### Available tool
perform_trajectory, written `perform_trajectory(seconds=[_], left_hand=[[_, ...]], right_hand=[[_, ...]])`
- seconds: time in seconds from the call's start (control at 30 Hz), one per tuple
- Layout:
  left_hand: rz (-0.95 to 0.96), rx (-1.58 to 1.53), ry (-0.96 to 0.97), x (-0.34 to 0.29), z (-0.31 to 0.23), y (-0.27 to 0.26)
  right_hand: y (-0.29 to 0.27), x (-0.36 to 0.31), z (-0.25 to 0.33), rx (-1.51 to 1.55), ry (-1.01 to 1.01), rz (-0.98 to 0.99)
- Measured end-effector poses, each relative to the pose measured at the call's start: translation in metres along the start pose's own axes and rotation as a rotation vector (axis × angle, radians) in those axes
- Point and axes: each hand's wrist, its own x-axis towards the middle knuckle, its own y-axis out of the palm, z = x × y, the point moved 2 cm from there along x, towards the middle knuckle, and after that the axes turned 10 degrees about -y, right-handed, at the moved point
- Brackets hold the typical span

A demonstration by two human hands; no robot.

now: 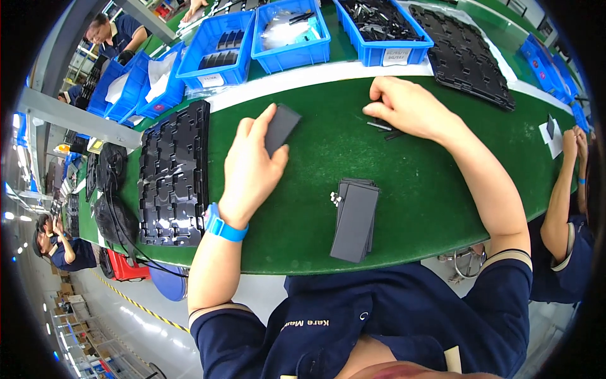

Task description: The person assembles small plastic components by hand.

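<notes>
A dark grey, flat rectangular panel (282,129) is gripped along its edge between the thumb and fingers of my left hand (251,163), raised over the left part of the green table. My right hand (407,108) is at the far side, its fingers curled and thumb drawn in. Whatever its fingertips pinch, if anything, is hidden. Just below it lie a few small black strips (382,126). Nearer to me sits a slightly fanned stack of similar dark panels (355,221). Several tiny white pieces (335,198) lie against the stack's left edge.
Black moulded trays (173,177) are stacked at the left, others (464,54) at the far right. Along the back stand blue bins with black parts (394,54), bagged pieces (291,54) and dark strips (218,63). A co-worker's arm (558,196) reaches in at the right.
</notes>
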Motion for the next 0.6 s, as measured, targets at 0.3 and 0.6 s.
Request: perform_trajectory(seconds=[0.3, 0.6], left_hand=[[-0.137, 0.229, 0.181, -0.011, -0.006, -0.021], [0.721, -0.162, 0.135, -0.052, -0.047, -0.013]], right_hand=[[0.004, -0.011, 0.005, 0.064, -0.09, -0.031], [-0.01, -0.005, 0.009, 0.181, 0.032, 0.103]])
